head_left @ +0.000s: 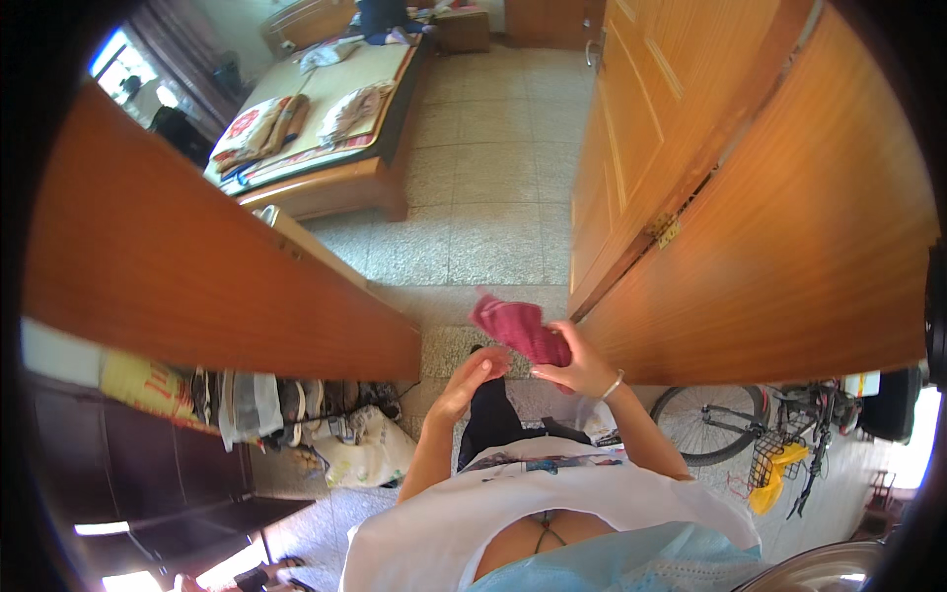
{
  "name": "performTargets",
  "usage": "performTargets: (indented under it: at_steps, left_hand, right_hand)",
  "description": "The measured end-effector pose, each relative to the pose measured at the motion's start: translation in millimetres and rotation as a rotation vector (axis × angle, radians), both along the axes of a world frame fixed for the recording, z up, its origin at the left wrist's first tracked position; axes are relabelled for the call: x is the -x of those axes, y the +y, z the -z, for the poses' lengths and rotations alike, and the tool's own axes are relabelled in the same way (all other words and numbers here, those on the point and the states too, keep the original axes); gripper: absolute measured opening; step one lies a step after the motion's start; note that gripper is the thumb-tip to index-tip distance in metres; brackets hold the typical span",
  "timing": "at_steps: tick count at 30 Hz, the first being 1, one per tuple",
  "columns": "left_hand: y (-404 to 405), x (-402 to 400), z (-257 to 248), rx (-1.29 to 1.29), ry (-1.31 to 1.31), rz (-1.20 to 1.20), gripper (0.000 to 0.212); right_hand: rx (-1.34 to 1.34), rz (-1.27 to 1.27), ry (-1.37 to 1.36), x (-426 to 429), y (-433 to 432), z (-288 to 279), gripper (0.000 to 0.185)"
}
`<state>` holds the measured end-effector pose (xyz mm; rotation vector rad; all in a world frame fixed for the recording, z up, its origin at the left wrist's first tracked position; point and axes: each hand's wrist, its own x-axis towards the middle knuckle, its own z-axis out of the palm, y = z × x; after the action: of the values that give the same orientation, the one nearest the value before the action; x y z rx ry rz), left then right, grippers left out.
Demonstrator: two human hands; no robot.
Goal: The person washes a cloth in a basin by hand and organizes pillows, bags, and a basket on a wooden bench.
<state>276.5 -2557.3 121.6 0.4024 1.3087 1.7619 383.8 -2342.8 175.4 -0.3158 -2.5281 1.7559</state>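
My right hand grips a folded dark red cloth, its loose end pointing up and left. A bracelet rings that wrist. Beside the cloth, my left hand holds nothing; its thumb stands off from the slightly curled fingers. Both hands are in front of my body at a doorway. Under them lies the stone-textured threshold. The fine shape of the cloth is blurred.
An orange-brown wooden door stands open at the right. Beyond, a bed bears folded bedding, and a person is at its far end. Shoes and a white sack lie left; a bicycle is right.
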Motion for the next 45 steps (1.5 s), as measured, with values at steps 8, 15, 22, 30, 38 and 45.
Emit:
performTargets:
  at_steps: [8,15,22,30,38,45]
  left_hand:
    - [54.1,179.4,12.0,0.100,0.123,-0.036,0.028]
    - [110.0,284.8,-43.2,-0.032,0.021,-0.011,0.037]
    - [182.8,377.8,-29.6,-0.003,0.389,0.098,0.027]
    - [267.5,486.1,-29.2,0.035,0.374,0.063,0.025]
    - [300.4,579.5,-41.8,0.049,0.841,-0.132,0.028]
    - [305.2,666.8,-52.2,0.265,0.542,0.182,0.031]
  right_hand:
    - [0.167,0.072,0.035,158.4,0.2,47.1,0.069]
    - [0.477,0.072,-0.070,249.5,43.2,28.8,0.067]
    - [0.621,0.075,-0.010,338.8,104.1,45.7,0.065]
    - [0.602,0.169,0.045,458.4,197.3,47.3,0.046]
    - [-0.042,0.304,0.324,566.4,253.2,13.5,0.030]
    - [0.051,0.393,0.347,628.6,257.1,8.0,0.026]
